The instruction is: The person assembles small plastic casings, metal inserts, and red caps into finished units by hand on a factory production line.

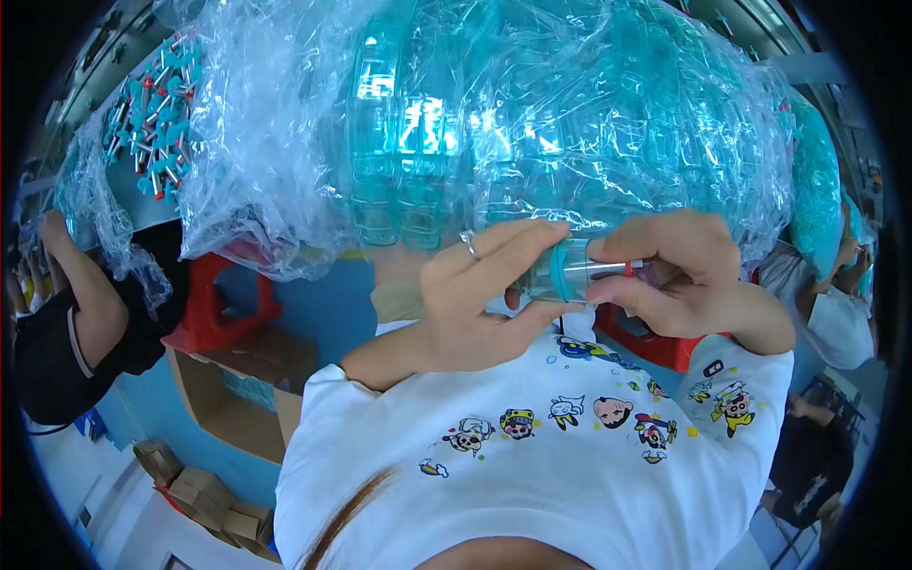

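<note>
In front of my chest, my left hand (484, 299) pinches a small clear plastic cylinder with a teal band (570, 270) between thumb and fingers. From the other side my right hand (679, 271) is closed on a slim silver piece with a red ring (619, 269), its fingertips touching the teal band. The two parts lie in line, level; I cannot tell whether they are joined. Just beyond my hands, teal see-through plastic parts (394, 142) stand in rows, partly under clear plastic film (608, 142).
Crumpled clear bags (266, 123) lie to the left, beside a pile of small teal, silver and red pieces (157, 114). Red stools (218, 299) and an open cardboard box (233, 399) stand below. Other people sit at left (85, 323) and right (817, 446).
</note>
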Demonstrator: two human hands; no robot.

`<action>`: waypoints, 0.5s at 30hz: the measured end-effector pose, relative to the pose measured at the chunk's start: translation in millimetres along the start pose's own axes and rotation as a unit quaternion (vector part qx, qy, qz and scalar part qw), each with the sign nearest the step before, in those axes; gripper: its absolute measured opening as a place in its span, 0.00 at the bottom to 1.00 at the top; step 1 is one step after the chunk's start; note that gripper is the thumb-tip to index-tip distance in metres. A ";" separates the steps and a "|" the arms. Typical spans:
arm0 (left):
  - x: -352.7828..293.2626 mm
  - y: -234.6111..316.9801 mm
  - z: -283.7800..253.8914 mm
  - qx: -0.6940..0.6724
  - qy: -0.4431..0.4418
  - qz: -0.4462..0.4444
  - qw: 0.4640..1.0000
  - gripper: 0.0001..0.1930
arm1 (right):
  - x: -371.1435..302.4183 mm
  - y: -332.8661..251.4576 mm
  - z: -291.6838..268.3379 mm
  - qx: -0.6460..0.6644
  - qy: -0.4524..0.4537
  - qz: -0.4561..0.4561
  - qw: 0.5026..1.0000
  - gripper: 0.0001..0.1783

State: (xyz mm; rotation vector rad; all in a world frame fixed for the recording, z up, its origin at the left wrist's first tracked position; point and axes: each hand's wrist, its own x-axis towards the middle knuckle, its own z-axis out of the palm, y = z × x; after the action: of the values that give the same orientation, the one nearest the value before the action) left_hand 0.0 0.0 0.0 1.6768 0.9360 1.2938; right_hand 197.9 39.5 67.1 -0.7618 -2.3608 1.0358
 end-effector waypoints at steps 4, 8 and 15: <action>-2.2 -8.6 2.5 -0.067 0.026 0.007 0.997 0.26 | 6.4 -8.1 7.6 0.056 0.074 0.027 0.995 0.13; -6.9 -8.3 -2.7 -0.105 0.009 -0.035 0.994 0.28 | -0.3 -1.4 8.5 0.074 0.093 0.059 0.991 0.10; -6.8 -3.4 -4.6 -0.123 0.003 -0.048 0.991 0.25 | 4.0 0.7 8.5 0.348 0.022 0.107 0.931 0.11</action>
State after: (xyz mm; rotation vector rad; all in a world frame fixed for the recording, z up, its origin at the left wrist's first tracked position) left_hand -6.1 -4.1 -5.0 1.4223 0.8145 1.2943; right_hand 190.1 38.1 62.1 -0.7456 -1.6912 1.7801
